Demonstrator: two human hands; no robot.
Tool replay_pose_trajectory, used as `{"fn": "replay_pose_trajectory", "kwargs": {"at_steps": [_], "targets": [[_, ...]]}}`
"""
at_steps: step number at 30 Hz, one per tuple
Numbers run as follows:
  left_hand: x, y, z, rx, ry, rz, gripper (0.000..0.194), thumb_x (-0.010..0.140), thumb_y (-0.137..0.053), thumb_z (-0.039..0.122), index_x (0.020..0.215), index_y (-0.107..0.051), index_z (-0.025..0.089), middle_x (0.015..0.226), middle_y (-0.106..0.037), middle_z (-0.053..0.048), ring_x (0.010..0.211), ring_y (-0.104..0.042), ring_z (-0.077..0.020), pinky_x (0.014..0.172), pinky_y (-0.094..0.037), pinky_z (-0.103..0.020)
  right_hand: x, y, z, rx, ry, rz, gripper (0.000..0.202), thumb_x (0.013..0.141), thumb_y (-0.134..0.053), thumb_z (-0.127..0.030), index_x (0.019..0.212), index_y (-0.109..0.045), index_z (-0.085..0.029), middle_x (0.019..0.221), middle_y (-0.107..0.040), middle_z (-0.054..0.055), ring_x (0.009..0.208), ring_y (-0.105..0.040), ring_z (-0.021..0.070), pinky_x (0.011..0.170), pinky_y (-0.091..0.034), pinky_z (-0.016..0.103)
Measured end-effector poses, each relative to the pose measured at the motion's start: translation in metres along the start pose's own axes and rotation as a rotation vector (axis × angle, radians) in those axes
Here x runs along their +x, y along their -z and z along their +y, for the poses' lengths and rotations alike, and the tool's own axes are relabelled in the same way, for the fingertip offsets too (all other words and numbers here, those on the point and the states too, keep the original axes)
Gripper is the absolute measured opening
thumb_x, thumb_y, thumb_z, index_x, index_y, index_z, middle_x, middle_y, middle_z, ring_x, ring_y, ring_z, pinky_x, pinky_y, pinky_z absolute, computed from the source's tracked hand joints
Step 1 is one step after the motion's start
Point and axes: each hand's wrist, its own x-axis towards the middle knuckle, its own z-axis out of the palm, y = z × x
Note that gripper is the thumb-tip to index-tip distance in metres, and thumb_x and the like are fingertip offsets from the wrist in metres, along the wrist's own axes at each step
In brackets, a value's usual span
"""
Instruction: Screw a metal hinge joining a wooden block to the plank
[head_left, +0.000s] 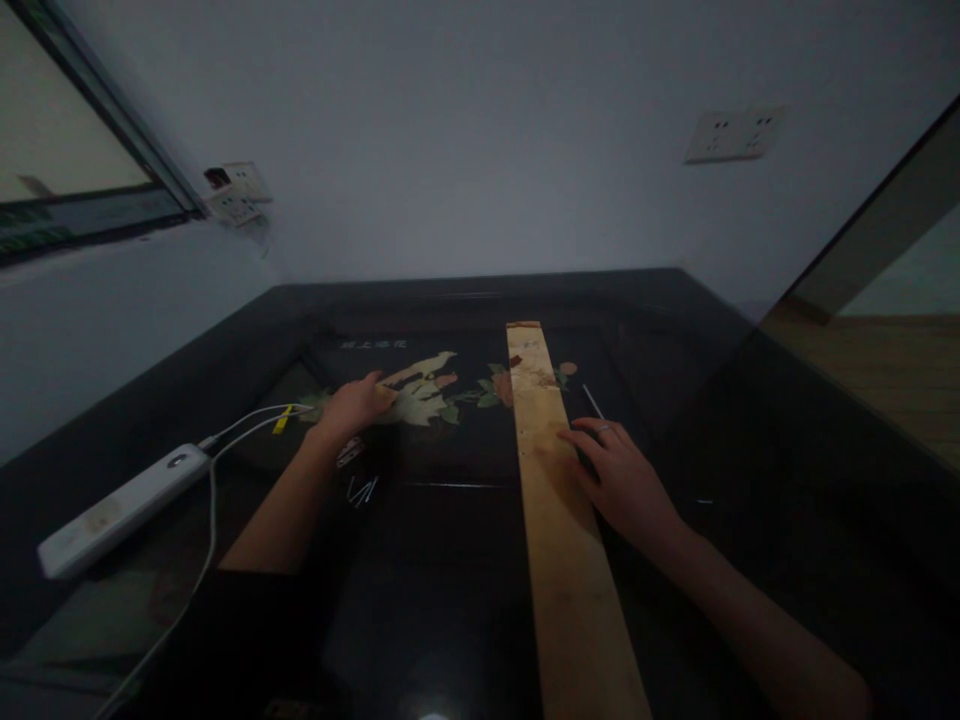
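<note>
A long pale wooden plank (559, 540) lies lengthwise on the dark glossy table, with stained patches at its far end. My right hand (619, 475), a ring on one finger, rests at the plank's right edge with its fingers stretched out and the fingertips on the wood. Just beyond that hand, a thin light rod (592, 401) lies on the table. To the left of the plank, my left hand (356, 402) is closed near the inlaid bird and flower picture (421, 400); what it holds is unclear. Several thin shiny nail-like pieces (363, 491) lie below it.
A white power strip (124, 510) with white cables (212, 500) lies at the left, a yellow tag (283, 419) by one cable. One small shiny piece (703, 501) lies right of my right arm. Wall sockets (735, 135) are on the wall behind the table (480, 290).
</note>
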Motion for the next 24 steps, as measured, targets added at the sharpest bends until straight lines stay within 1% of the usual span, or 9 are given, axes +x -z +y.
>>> {"fn": "replay_pose_trajectory", "kwargs": {"at_steps": [3, 6, 7, 9, 11, 13, 16, 20, 24], "targets": [[-0.002, 0.006, 0.01, -0.033, -0.079, 0.014, 0.057, 0.084, -0.049, 0.04, 0.134, -0.042, 0.013, 0.122, -0.061, -0.017, 0.111, -0.059, -0.0305, 0.09, -0.044, -0.034, -0.001, -0.001, -0.001, 0.015, 0.005, -0.009, 0.032, 0.089, -0.045, -0.023, 0.117, -0.059, -0.018, 0.119, -0.056, 0.011, 0.116, -0.047, 0.0248, 0.098, -0.044, 0.043], [-0.007, 0.011, 0.029, -0.087, -0.215, 0.002, 0.056, 0.081, -0.054, 0.039, 0.132, -0.046, 0.017, 0.129, -0.058, -0.01, 0.116, -0.056, -0.0253, 0.095, -0.042, -0.03, -0.001, -0.002, -0.002, 0.024, 0.016, 0.0, 0.032, 0.089, -0.043, -0.023, 0.116, -0.059, -0.018, 0.119, -0.056, 0.011, 0.116, -0.048, 0.0244, 0.098, -0.044, 0.043], [-0.011, 0.012, 0.037, -0.12, -0.288, -0.008, 0.056, 0.08, -0.056, 0.038, 0.132, -0.047, 0.019, 0.131, -0.057, -0.008, 0.117, -0.055, -0.0234, 0.096, -0.042, -0.029, -0.001, -0.002, -0.002, 0.026, 0.019, 0.004, 0.032, 0.089, -0.043, -0.023, 0.116, -0.06, -0.018, 0.119, -0.056, 0.011, 0.116, -0.048, 0.0242, 0.098, -0.044, 0.043], [-0.02, 0.012, 0.054, -0.234, -0.508, -0.031, 0.054, 0.079, -0.057, 0.033, 0.131, -0.048, 0.02, 0.135, -0.053, -0.006, 0.12, -0.052, -0.0225, 0.1, -0.04, -0.032, -0.001, -0.003, -0.003, 0.028, 0.021, 0.002, 0.031, 0.089, -0.044, -0.023, 0.115, -0.06, -0.017, 0.12, -0.057, 0.012, 0.116, -0.049, 0.0241, 0.098, -0.045, 0.043], [-0.03, 0.009, 0.072, -0.288, -0.616, -0.073, 0.055, 0.077, -0.06, 0.03, 0.129, -0.049, 0.018, 0.135, -0.053, -0.009, 0.121, -0.051, -0.0235, 0.102, -0.038, -0.034, -0.001, -0.004, -0.003, 0.029, 0.02, -0.011, 0.032, 0.089, -0.044, -0.023, 0.115, -0.06, -0.017, 0.122, -0.056, 0.012, 0.118, -0.049, 0.0244, 0.099, -0.045, 0.043], [-0.04, 0.003, 0.087, -0.301, -0.674, -0.103, 0.056, 0.077, -0.061, 0.028, 0.13, -0.048, 0.017, 0.133, -0.054, -0.01, 0.12, -0.051, -0.0235, 0.102, -0.037, -0.035, -0.001, -0.005, -0.003, 0.03, 0.018, -0.019, 0.033, 0.088, -0.044, -0.022, 0.117, -0.059, -0.017, 0.125, -0.056, 0.011, 0.121, -0.048, 0.0247, 0.1, -0.044, 0.043], [-0.05, -0.005, 0.102, -0.308, -0.758, -0.096, 0.056, 0.078, -0.062, 0.026, 0.13, -0.047, 0.017, 0.132, -0.055, -0.01, 0.121, -0.049, -0.0231, 0.103, -0.037, -0.036, -0.002, -0.008, -0.004, 0.038, 0.016, -0.025, 0.036, 0.088, -0.045, -0.021, 0.122, -0.056, -0.018, 0.131, -0.054, 0.011, 0.126, -0.046, 0.0248, 0.104, -0.042, 0.045], [-0.056, -0.011, 0.111, -0.299, -0.818, -0.073, 0.053, 0.079, -0.061, 0.025, 0.129, -0.047, 0.018, 0.132, -0.054, -0.01, 0.121, -0.049, -0.0232, 0.102, -0.038, -0.037, -0.004, -0.012, -0.005, 0.042, 0.021, -0.068, 0.038, 0.088, -0.043, -0.02, 0.124, -0.055, -0.016, 0.136, -0.051, 0.012, 0.131, -0.042, 0.0244, 0.107, -0.039, 0.045], [-0.057, -0.011, 0.113, -0.268, -0.841, -0.079, 0.052, 0.078, -0.062, 0.023, 0.128, -0.047, 0.019, 0.131, -0.054, -0.01, 0.121, -0.049, -0.0238, 0.102, -0.038, -0.038, -0.005, -0.013, -0.007, 0.044, 0.016, -0.09, 0.038, 0.09, -0.041, -0.021, 0.125, -0.054, -0.015, 0.138, -0.049, 0.012, 0.132, -0.042, 0.0233, 0.108, -0.039, 0.044]]}}
